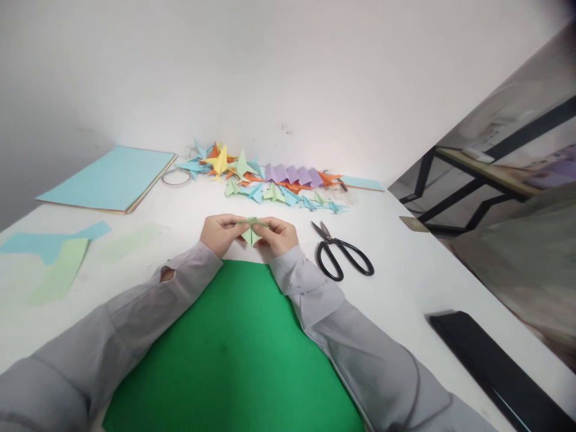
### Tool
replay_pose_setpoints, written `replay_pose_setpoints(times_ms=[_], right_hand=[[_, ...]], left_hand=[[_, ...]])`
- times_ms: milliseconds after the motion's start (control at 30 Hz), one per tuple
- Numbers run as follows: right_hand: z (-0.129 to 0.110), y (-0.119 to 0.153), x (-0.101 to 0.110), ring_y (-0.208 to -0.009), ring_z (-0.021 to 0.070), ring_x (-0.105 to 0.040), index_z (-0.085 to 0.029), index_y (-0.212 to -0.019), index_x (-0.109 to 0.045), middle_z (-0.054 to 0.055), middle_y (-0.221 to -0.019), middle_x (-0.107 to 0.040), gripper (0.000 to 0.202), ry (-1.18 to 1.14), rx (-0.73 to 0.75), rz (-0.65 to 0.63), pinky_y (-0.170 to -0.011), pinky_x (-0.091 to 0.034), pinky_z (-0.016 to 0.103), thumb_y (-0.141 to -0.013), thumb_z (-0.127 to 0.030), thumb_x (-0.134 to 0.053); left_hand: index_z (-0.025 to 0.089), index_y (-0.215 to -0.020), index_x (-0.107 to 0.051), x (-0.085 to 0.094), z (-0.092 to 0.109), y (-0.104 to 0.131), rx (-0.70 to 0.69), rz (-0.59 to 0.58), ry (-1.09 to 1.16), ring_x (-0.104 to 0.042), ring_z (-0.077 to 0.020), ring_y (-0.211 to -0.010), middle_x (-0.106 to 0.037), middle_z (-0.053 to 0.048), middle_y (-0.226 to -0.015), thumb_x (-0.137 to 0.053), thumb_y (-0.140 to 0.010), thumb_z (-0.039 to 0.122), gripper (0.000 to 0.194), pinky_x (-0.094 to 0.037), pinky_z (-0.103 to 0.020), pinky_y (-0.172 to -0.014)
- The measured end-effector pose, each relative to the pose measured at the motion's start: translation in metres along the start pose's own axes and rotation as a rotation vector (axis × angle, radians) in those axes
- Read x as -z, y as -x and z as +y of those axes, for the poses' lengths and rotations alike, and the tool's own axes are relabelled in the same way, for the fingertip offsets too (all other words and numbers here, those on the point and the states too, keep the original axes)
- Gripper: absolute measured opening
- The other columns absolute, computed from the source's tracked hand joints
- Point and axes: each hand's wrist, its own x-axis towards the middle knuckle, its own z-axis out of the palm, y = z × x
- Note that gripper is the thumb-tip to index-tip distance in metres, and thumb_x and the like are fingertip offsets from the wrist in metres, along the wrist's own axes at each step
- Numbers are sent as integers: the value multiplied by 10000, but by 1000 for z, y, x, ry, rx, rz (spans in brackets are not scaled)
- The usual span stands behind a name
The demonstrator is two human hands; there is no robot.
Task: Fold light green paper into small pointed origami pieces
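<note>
Between my hands is a small piece of folded light green paper (pixel 251 234), with a crease running down its middle. My left hand (pixel 224 234) pinches its left side between thumb and fingers. On the right side, my right hand (pixel 279 235) grips it the same way. Both hands are over the white table, just past the far edge of a green mat (pixel 234 348). Black-handled scissors (pixel 339 249) lie partly open on the table to the right of my right hand.
Folded paper shapes (pixel 220 161) in several colours and a purple pleated strip (pixel 292 175) lie along the wall. A stack of coloured sheets (pixel 108 177) is at the left, with a ring (pixel 176 183) by it. Paper scraps (pixel 63 264) lie nearer. A black object (pixel 499 372) sits at right.
</note>
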Motion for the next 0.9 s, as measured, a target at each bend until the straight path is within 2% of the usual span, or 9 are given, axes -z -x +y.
replay_pose_setpoints(times_ms=[133,300,533,733,900], right_hand=[[-1,-2,1,-343,94,-493,-158,-621,-644,-39,-470,-588,152,-23,-51,-21,-371,-427,244,-519,-264,-684],[0,-2,1,-338,85,-483,-167,-631,-644,-52,-454,-581,111,4,-44,-2,-369,-425,232,-522,-174,-632],[0,0,1,-357,81,-487,-173,-634,-640,-50,-474,-587,103,4,-29,-5,-378,-435,229,-534,-194,-638],[-2,0,1,-361,94,-511,-162,-637,-641,-38,-484,-594,134,-13,-48,-53,-380,-439,235,-533,-241,-670],[-4,0,-2,-361,98,-510,-155,-587,-617,-34,-447,-577,160,-55,-75,-18,-380,-430,236,-520,-286,-677]], left_hand=[[115,-608,-689,1,-4,-2,39,-11,70,-568,-124,-421,-647,-24,-518,-756,-476,295,234,-491,-249,-437],[120,-596,-689,-1,-3,-1,44,24,28,-574,-123,-419,-647,-23,-511,-740,-468,202,160,-487,-232,-421],[129,-581,-683,-1,-2,-1,49,32,18,-568,-116,-423,-632,-9,-492,-697,-488,149,96,-480,-223,-419],[122,-617,-667,0,-6,-3,54,16,101,-553,-107,-413,-629,0,-512,-703,-504,185,134,-476,-229,-407],[109,-595,-650,0,-6,-3,75,-37,143,-540,-119,-396,-602,-8,-479,-702,-549,280,185,-477,-259,-395]])
